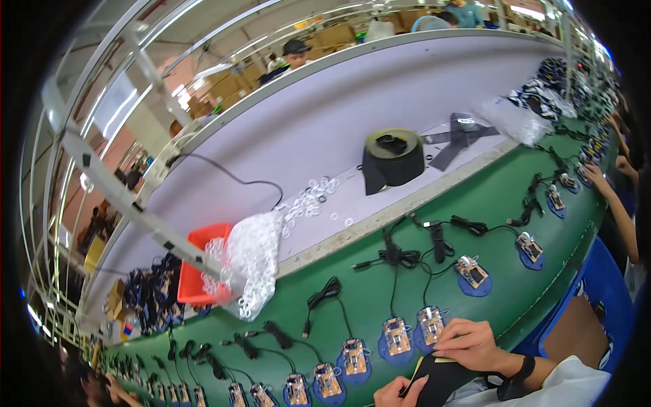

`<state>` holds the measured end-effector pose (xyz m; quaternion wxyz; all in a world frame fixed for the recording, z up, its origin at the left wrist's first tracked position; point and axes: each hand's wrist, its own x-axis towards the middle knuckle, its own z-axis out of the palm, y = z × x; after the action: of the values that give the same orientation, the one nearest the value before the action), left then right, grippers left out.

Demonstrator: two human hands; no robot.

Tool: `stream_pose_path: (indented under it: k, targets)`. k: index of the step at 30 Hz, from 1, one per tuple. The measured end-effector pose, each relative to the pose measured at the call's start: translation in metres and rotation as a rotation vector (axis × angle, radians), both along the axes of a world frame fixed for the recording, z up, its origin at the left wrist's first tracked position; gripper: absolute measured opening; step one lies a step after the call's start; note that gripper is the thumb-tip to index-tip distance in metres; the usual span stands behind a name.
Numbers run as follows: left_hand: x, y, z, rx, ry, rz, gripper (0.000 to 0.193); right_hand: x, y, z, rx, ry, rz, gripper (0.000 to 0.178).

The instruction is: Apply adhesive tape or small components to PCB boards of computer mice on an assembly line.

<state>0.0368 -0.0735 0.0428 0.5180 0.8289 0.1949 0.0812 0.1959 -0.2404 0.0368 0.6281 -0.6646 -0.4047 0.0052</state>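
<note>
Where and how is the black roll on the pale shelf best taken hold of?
I would grip the black roll by its curved outer wall, palms on opposite sides, coming from the belt side and slightly above: it stands on its flat end. The loose end juts at its lower left, so keep off that; dark stuff fills its centre.

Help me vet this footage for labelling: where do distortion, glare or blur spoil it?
In the head view, the green belt bows and the corners go black; a ceiling light is blown out; the plastic bag shows glare; the hands look fairly clear.
</note>
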Motion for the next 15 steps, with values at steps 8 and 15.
stream_pose_path:
  k: [8,15]
  targets:
    - [0.017,-0.013,-0.014,0.261,-0.304,-0.358,0.022,0.053,-0.017,0.000,-0.175,0.260,-0.115,0.012]
    - [0.031,-0.027,-0.042,0.683,-0.250,-0.388,0.032,0.052,-0.007,-0.010,-0.401,0.134,0.159,0.017]
